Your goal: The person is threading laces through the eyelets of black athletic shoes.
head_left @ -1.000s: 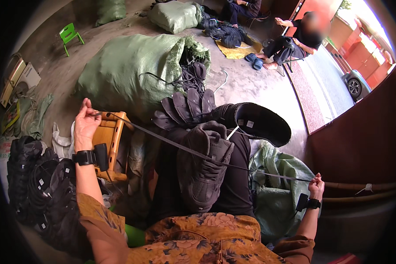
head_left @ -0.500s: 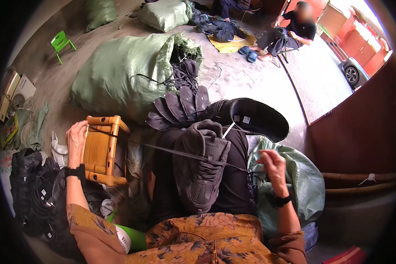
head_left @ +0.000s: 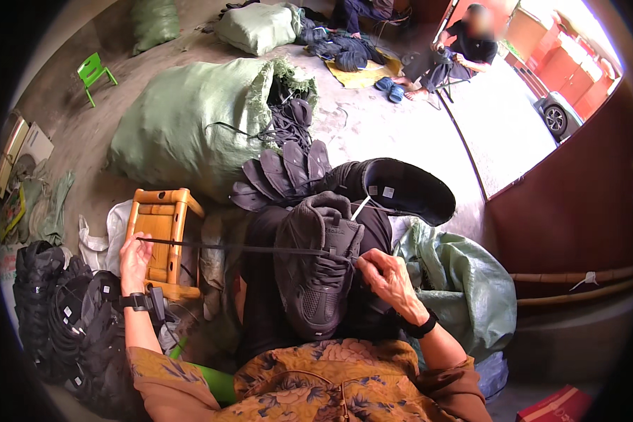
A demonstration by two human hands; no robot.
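Observation:
A black lace-up sneaker (head_left: 316,302) rests on my lap, its toe toward me and its tongue standing up at the far end. From its eyelets a dark shoelace (head_left: 225,247) runs taut to the left. My left hand (head_left: 134,266) is closed on that lace, over the near side of the bamboo stool (head_left: 163,239). At the sneaker's right edge, beside the lacing, my right hand (head_left: 388,283) is closed with curled fingers; what they pinch is hidden. Just beyond the sneaker lie a black shoe (head_left: 415,184) with a wide opening and several dark shoe pieces (head_left: 281,172).
A large green woven sack (head_left: 183,123) spills laces ahead. Black shoes (head_left: 67,309) pile up at left, a green bag (head_left: 457,281) at right. A green chair (head_left: 93,74) stands far left. Another person (head_left: 464,53) sits far right, near blue slippers (head_left: 389,88).
My left hand has come down and nearer, now closed on the lace, which has gone from slanting to nearly level. My right hand has moved left to the sneaker's edge.

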